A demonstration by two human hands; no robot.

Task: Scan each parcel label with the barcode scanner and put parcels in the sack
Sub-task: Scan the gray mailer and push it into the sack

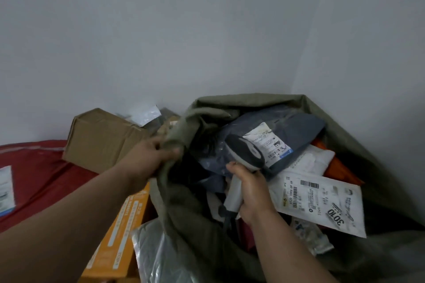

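An olive-green sack stands open in the corner, filled with several parcels. My left hand grips the sack's left rim and holds it open. My right hand holds a grey and white barcode scanner over the sack's mouth. The scanner's head sits beside the white label of a blue-grey poly parcel on top of the pile. A white parcel with a large printed label lies to the right of my right hand, inside the sack.
A brown cardboard box rests on a red surface to the left of the sack. An orange box and a clear plastic-wrapped parcel lie in front. White walls meet in a corner behind the sack.
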